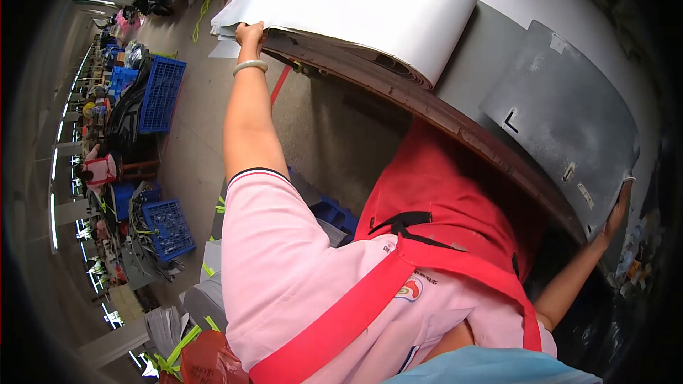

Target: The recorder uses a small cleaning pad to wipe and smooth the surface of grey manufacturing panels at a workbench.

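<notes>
Pinching white sheets [370, 11] at corner: left hand [250, 33]. Right hand [617, 215] at edge of grey panel [562, 110], cannot tell grip. Both stacks on table [455, 108]. Uneven pull could skew curled sheets; nudge could slide panel off.

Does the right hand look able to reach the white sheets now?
Probably not without shifting: the right hand is at the right edge of the grey panel, which lies between it and the white sheets.
</notes>
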`<state>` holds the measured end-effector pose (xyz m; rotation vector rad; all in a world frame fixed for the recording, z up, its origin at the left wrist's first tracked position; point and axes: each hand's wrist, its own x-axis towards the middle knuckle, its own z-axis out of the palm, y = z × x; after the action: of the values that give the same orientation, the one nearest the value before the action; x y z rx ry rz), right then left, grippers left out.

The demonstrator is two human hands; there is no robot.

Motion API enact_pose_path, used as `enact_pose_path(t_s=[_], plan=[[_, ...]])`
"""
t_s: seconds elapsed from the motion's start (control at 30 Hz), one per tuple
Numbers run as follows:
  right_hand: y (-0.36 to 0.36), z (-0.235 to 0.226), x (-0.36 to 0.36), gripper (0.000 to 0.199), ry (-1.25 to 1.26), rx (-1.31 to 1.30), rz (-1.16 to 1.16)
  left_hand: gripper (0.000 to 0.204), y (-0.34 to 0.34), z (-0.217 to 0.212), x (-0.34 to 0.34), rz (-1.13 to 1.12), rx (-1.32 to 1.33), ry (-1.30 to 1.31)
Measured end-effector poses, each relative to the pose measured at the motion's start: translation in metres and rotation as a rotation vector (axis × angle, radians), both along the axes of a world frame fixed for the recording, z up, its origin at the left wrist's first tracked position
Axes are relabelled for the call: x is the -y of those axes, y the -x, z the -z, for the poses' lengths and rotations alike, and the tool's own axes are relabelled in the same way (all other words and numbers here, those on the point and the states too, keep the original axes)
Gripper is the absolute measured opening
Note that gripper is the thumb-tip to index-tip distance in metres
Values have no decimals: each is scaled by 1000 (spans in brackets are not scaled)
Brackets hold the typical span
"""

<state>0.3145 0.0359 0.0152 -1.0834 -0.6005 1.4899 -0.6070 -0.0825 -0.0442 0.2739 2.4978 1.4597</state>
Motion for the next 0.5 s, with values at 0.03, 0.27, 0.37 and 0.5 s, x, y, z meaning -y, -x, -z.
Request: enact_pose_path(t_s=[0.03, 0.27, 0.37, 0.5], plan=[[5, 2, 0, 56, -30, 59, 20, 27, -1, -8, 4, 1, -5, 5], [31, -1, -28, 33, -94, 242, -209, 51, -72, -76, -15, 293, -806, -163], [33, 7, -54, 26, -133, 597, -392, 23, -261, -147, -18, 844, -584, -445], [16, 11, -63, 25, -167, 1031, -437, 12, -423, -130, -12, 1479, -744, -273]])
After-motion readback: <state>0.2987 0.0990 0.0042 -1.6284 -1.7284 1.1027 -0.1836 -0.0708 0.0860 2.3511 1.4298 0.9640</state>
